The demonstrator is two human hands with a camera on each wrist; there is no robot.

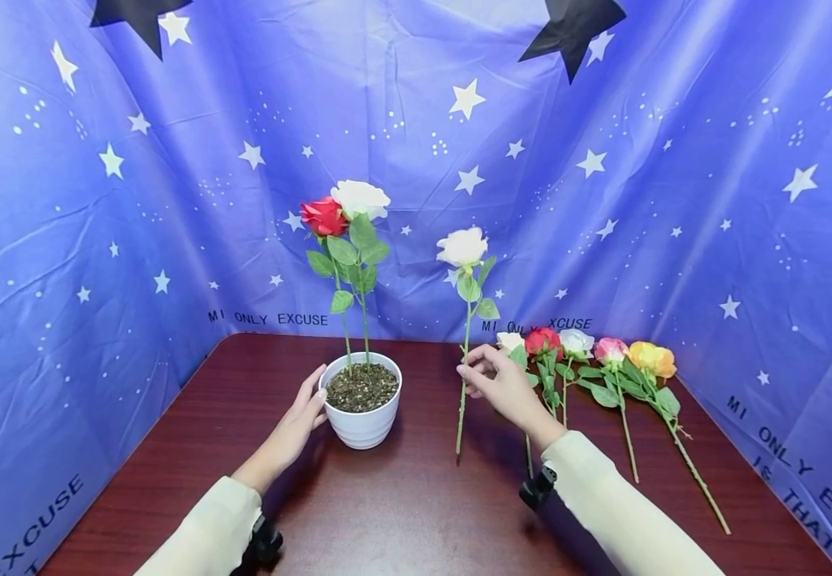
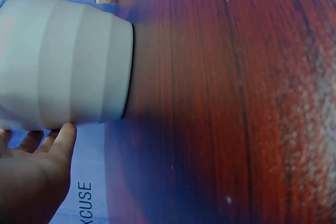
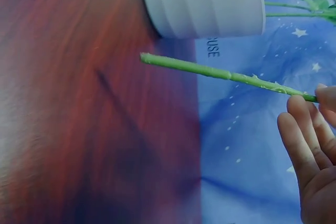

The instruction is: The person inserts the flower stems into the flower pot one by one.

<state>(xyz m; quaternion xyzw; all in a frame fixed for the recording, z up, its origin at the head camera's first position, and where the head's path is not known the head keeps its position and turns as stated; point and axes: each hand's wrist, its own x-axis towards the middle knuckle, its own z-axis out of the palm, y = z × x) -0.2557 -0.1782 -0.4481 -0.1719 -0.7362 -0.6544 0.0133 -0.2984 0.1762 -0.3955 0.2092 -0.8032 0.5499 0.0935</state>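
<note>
A white ribbed flowerpot [image 1: 362, 426] filled with dark soil [image 1: 362, 389] stands on the table. A red rose [image 1: 325, 217] and a white rose [image 1: 361, 198] rise upright from it. My left hand [image 1: 299, 416] rests against the pot's left side with fairly straight fingers; the left wrist view has the fingertips touching the pot wall [image 2: 79, 61]. Right of the pot, my right hand [image 1: 502, 390] pinches another white rose [image 1: 463, 247] by its green stem [image 3: 199, 70]. This rose is nearly upright, and in the right wrist view its cut lower end is apart from the pot.
On the table's right side lie several more flowers: a cream one [image 1: 510, 342], a red one [image 1: 543, 342], a white one [image 1: 577, 344], a pink one [image 1: 611, 351] and a yellow-orange one [image 1: 651, 360]. A blue star-patterned cloth [image 1: 416, 104] hangs around the dark red wooden table [image 1: 416, 512].
</note>
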